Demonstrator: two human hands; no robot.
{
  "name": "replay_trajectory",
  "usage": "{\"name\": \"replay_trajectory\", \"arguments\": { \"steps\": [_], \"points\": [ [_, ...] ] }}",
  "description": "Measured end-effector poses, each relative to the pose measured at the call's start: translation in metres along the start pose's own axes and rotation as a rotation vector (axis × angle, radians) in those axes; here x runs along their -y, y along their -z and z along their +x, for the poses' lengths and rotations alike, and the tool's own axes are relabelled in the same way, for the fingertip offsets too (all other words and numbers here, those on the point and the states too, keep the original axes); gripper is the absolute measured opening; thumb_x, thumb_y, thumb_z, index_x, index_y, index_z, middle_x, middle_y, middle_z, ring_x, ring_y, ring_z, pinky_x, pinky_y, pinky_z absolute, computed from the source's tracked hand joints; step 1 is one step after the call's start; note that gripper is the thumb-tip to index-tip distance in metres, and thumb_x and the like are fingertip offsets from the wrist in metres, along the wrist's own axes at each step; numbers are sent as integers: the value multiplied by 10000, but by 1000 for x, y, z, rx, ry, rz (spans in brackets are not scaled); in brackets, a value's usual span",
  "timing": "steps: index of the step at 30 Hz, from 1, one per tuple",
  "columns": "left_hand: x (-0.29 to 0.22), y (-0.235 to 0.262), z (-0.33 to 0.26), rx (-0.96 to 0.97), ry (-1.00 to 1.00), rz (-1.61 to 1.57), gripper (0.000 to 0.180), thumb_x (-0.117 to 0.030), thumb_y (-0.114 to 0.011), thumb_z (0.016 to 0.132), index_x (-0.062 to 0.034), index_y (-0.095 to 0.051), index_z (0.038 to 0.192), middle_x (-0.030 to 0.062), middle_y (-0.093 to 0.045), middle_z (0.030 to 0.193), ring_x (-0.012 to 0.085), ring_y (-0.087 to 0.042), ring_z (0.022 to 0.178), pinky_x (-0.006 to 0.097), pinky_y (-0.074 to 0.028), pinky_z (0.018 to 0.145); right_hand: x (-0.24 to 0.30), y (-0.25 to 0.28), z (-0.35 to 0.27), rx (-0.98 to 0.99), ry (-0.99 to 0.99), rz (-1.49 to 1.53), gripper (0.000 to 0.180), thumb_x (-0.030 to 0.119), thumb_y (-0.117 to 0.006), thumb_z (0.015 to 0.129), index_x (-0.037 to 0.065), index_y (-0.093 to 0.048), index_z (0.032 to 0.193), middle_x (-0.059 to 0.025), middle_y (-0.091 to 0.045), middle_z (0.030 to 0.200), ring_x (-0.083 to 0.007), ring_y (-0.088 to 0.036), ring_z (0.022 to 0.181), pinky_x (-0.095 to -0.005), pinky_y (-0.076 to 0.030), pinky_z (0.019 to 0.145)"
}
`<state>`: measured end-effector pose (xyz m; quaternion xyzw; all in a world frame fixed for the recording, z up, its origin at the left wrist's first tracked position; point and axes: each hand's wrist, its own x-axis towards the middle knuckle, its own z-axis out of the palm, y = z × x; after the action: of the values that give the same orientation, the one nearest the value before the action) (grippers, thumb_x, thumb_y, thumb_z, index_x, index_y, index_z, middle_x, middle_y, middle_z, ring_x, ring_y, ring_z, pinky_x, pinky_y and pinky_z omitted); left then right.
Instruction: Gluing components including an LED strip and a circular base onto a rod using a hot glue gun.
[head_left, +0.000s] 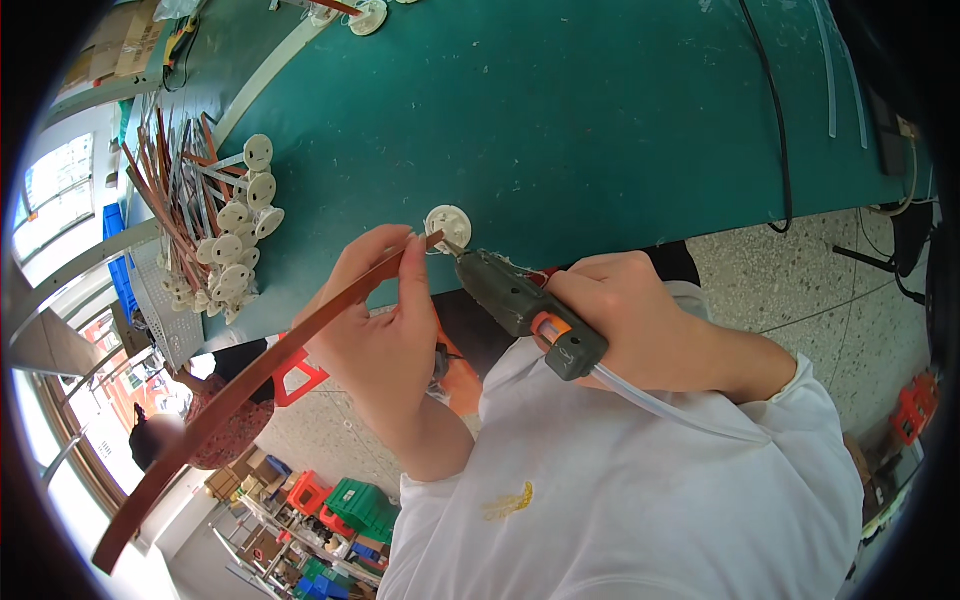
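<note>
My left hand [375,330] pinches a long reddish-brown flat strip [230,400] near its upper end, and the rest of it slants down to the lower left. That end meets a small white round disc [447,222] lying close to the table's near edge. In my right hand [625,310] is a dark green glue gun [505,295], gripped with its nozzle pointing at the disc and the strip's end. A translucent glue stick [665,408] trails from the gun's back. Whether the nozzle touches the disc cannot be made out.
On the green table [600,120], a heap of brown and grey strips with white discs [232,235] lies at the left. More discs [368,17] sit at the far edge. A black cable [770,100] crosses the right side. Another person [225,410] is at the lower left.
</note>
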<state>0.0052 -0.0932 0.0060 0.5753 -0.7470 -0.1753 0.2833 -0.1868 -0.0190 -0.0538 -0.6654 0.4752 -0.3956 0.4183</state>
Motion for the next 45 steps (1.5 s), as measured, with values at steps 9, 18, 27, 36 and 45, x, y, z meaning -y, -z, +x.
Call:
{"name": "replay_trajectory", "arguments": {
  "steps": [9, 18, 27, 36, 45],
  "points": [
    [-5, 0, 5, 51, 26, -42, 80, 27, -748, 848, 35, -694, 907, 67, -704, 808, 131, -716, 773, 237, -568, 739, -1, 1, 0, -39, 11, -1, 196, 125, -746, 739, 27, -576, 724, -109, -536, 592, -287, -541, 513, -376, -423, 470],
    [-5, 0, 4, 53, 3, -29, 76, 28, -747, 848, 38, -695, 903, 70, -705, 807, 132, -715, 774, 240, -570, 746, -1, 1, 0, -28, -10, 1, 193, 113, -760, 729, 24, -589, 740, -107, -539, 591, -282, -539, 508, -370, -419, 466],
    [-7, 0, 5, 60, 27, -41, 72, 23, -744, 853, 38, -694, 902, 73, -703, 806, 132, -714, 774, 241, -571, 744, -1, 4, -2, -16, -23, 19, 197, 112, -766, 724, 22, -591, 739, -107, -538, 593, -278, -531, 503, -370, -414, 467],
    [-5, -3, 6, 25, -6, -60, 56, 44, -724, 830, 9, -691, 861, 66, -702, 749, 152, -733, 725, 236, -528, 663, 0, 3, -1, -11, -6, 10, 195, 115, -762, 735, 27, -588, 724, -109, -535, 578, -287, -543, 506, -371, -418, 471],
    [-6, -3, 6, 23, 25, -130, 44, 46, -711, 836, 12, -688, 854, 71, -706, 754, 159, -739, 736, 237, -536, 664, -2, 3, -2, -37, -12, -32, 187, 101, -762, 729, 24, -592, 724, -121, -544, 580, -297, -558, 512, -381, -431, 476]
  ]
}}
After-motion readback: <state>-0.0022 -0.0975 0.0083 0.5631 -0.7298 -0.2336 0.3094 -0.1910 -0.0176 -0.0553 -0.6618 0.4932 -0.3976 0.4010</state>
